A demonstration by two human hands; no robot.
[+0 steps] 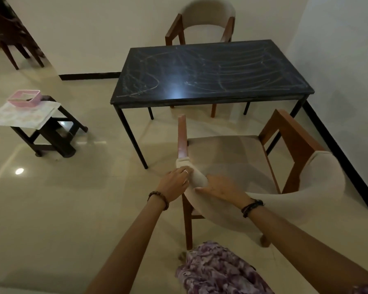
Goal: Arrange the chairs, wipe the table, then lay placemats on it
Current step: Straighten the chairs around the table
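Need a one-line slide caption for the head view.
Both hands, left hand and right hand, grip the cream padded back of a wooden armchair before a chalk-smeared black rectangular table.

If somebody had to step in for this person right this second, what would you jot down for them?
Left hand and right hand both grip the padded backrest of the near chair, which stands askew, not yet pushed under the table. The far chair sits at the table's far side. The tabletop is covered in scribbles, so wiping is still to do. The placemats lie on the side stool under a pink basket.
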